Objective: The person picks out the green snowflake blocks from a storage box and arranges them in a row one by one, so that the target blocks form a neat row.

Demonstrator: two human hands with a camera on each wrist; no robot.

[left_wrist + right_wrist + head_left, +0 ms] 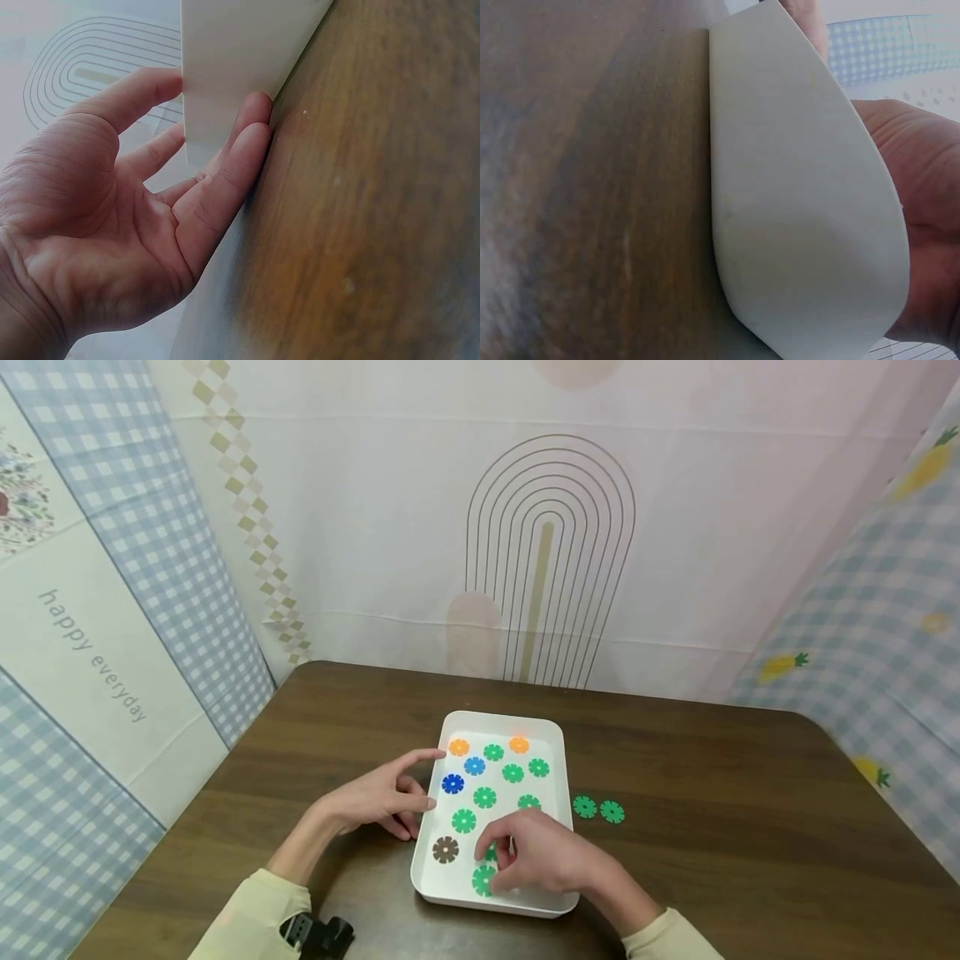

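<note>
A white tray (548,742) holds several flat notched discs: green (485,797), orange (458,747), light blue (474,766), dark blue (452,784) and brown (446,849). My left hand (377,797) rests at its left side, two fingertips on the rim. In the left wrist view, other fingers of that hand (112,202) lie against the outer wall (232,60). Over the near end, my right hand (543,853) pinches a green disc (482,880) by its edges, partly covering another. The tray wall (802,180) hides the fingers of my right hand (926,176) in the right wrist view.
Two green discs (584,807) (612,812) lie on the brown table (697,810), just right of the tray. A patterned cloth (375,543) hangs behind the table, with checked cloths (847,602) at the sides.
</note>
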